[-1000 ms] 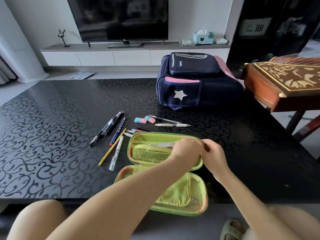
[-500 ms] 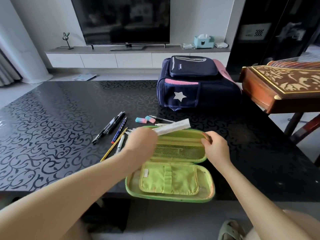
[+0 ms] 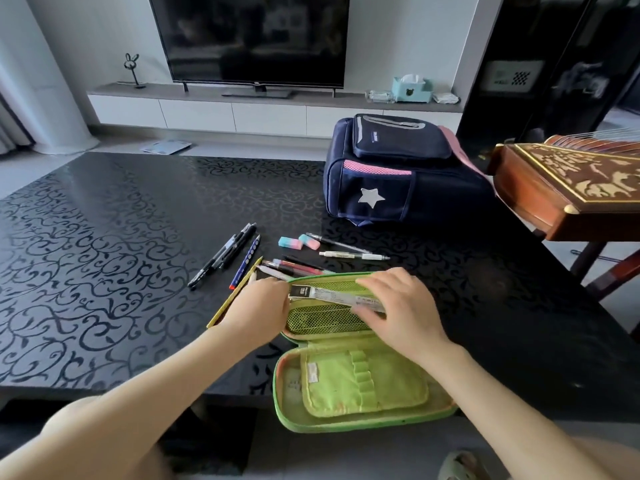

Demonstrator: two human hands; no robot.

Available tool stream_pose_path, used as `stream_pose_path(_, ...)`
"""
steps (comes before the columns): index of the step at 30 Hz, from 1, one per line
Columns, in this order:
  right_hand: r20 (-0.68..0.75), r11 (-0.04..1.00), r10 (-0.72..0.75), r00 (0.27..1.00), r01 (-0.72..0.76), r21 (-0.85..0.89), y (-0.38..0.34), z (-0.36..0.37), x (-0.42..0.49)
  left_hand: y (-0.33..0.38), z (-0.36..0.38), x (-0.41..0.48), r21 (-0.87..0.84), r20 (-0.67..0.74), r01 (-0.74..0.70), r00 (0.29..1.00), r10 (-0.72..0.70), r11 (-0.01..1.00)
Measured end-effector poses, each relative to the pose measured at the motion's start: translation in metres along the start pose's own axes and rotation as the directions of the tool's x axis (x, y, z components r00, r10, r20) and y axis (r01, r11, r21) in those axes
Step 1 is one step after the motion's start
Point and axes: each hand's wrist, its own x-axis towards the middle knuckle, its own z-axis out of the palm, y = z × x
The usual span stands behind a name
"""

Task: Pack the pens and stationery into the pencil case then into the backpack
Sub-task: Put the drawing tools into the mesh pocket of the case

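Note:
The green pencil case (image 3: pixel 349 389) lies open at the table's front edge, its mesh half farther from me. A long white stationery pack with a black end (image 3: pixel 332 295) lies across that mesh half. My left hand (image 3: pixel 259 306) holds its left end. My right hand (image 3: pixel 398 306) presses its right end with spread fingers. Black pens (image 3: pixel 221 258), a blue pencil (image 3: pixel 246 261) and a yellow pencil (image 3: pixel 235 296) lie left of the case. Red and pink pens (image 3: pixel 298 268), two erasers (image 3: pixel 298 242) and a white mechanical pencil (image 3: pixel 353 255) lie behind it. The navy backpack (image 3: pixel 398 181) lies farther back, zipped.
The black patterned table (image 3: pixel 104 237) stretches wide to the left. A carved wooden instrument (image 3: pixel 571 188) on a stand overhangs the table's right side near the backpack. A TV and low white console stand beyond the table.
My left hand brought the white pack down from above the case onto its mesh half. My right hand moved from the case's right rim onto the pack.

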Motion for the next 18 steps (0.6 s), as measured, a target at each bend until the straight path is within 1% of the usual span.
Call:
stream_pose_path(2, 0.138, 0.995, -0.018, 0.990, 0.032, -0.096, -0.004, 0.010, 0.001, 0.000, 0.004, -0.001, -0.017, -0.013, 0.031, 0.999, -0.031, 0.999)
stream_pose_path(3, 0.178, 0.994, -0.015, 0.984, 0.034, -0.107, -0.005, 0.016, 0.002, 0.000, 0.006, 0.001, -0.016, -0.019, 0.054, 0.998, -0.055, 0.998)
stream_pose_path(5, 0.230, 0.999, 0.033, 0.973, -0.033, -0.005, -0.006, 0.021, 0.002, 0.001, 0.011, 0.003, -0.022, 0.003, 0.107, 0.994, -0.107, 0.994)
stream_pose_path(8, 0.162, 0.960, 0.173, 0.972, -0.203, 0.193, -0.002, 0.025, 0.004, 0.011, 0.014, 0.011, -0.011, 0.068, 0.158, 0.985, -0.157, 0.987)
stream_pose_path(9, 0.107, 0.934, 0.250, 0.962, -0.268, 0.235, -0.002, 0.025, 0.003, 0.015, 0.015, 0.014, 0.005, 0.090, 0.171, 0.981, -0.171, 0.985)
stream_pose_path(10, 0.012, 0.907, 0.341, 0.940, -0.332, 0.260, -0.002, 0.026, 0.002, 0.021, 0.014, 0.018, 0.023, 0.114, 0.184, 0.976, -0.186, 0.983)
stream_pose_path(11, -0.119, 0.890, 0.421, 0.899, -0.384, 0.245, -0.002, 0.028, 0.002, 0.026, 0.012, 0.023, 0.051, 0.142, 0.194, 0.970, -0.199, 0.980)
stream_pose_path(12, -0.253, 0.873, 0.484, 0.838, -0.443, 0.201, -0.005, 0.029, 0.001, 0.031, 0.009, 0.027, 0.081, 0.170, 0.208, 0.961, -0.219, 0.975)
stream_pose_path(13, -0.360, 0.844, 0.532, 0.767, -0.514, 0.153, -0.006, 0.030, -0.001, 0.034, 0.007, 0.031, 0.109, 0.198, 0.217, 0.952, -0.235, 0.970)
stream_pose_path(14, -0.421, 0.803, 0.573, 0.703, -0.585, 0.116, -0.004, 0.031, -0.002, 0.036, 0.007, 0.035, 0.132, 0.223, 0.218, 0.944, -0.243, 0.967)
stream_pose_path(15, -0.415, 0.757, 0.620, 0.665, -0.647, 0.095, -0.001, 0.031, -0.002, 0.035, 0.007, 0.039, 0.147, 0.240, 0.219, 0.938, -0.250, 0.964)
stream_pose_path(16, -0.362, 0.700, 0.687, 0.630, -0.707, 0.098, 0.005, 0.030, -0.002, 0.033, 0.007, 0.043, 0.158, 0.252, 0.216, 0.935, -0.250, 0.964)
stream_pose_path(18, -0.186, 0.557, 0.829, 0.528, -0.809, 0.188, 0.018, 0.029, 0.000, 0.026, 0.007, 0.049, 0.163, 0.266, 0.208, 0.932, -0.246, 0.964)
